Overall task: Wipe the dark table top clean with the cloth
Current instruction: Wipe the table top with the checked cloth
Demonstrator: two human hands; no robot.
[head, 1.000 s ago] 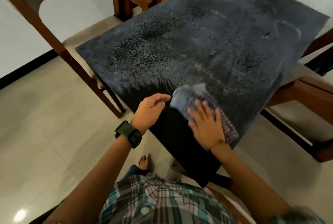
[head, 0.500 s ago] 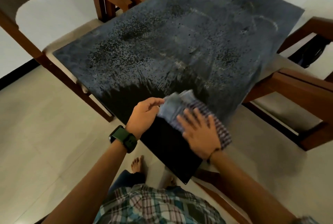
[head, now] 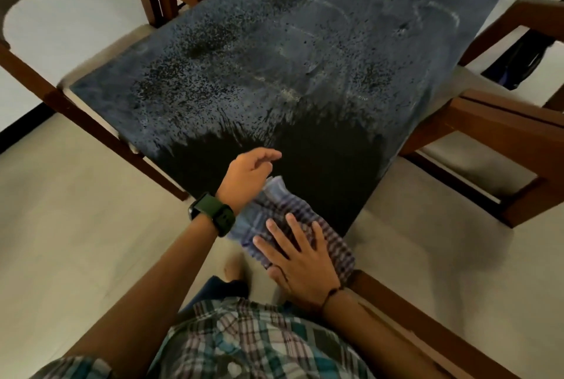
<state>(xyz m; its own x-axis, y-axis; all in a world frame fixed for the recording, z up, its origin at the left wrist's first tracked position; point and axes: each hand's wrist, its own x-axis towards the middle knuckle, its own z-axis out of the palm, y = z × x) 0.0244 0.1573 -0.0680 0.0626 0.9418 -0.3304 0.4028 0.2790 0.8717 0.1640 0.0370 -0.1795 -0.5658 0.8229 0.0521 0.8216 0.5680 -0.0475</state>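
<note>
Only a dark, clean band along the near edge of the table top looks wiped; the rest, from the middle out to the far edge and both far corners, is covered with a grey dusty film, specks and smear marks, so by my reckoning most of the job is left. The checked cloth lies bunched at the near corner, partly hanging past the edge. The right hand presses flat on it with fingers straight and spread. The left hand hovers just beside the cloth's far end, fingers loosely curled and holding nothing as far as I can see; whether its underside touches the cloth I cannot tell. A dark watch sits on that wrist.

Wooden chairs are pushed close against the left, right and near sides, and a dark bag hangs by the right one. Nothing stands on the table itself, though the chair by the near corner likely crowds reaching the far side
</note>
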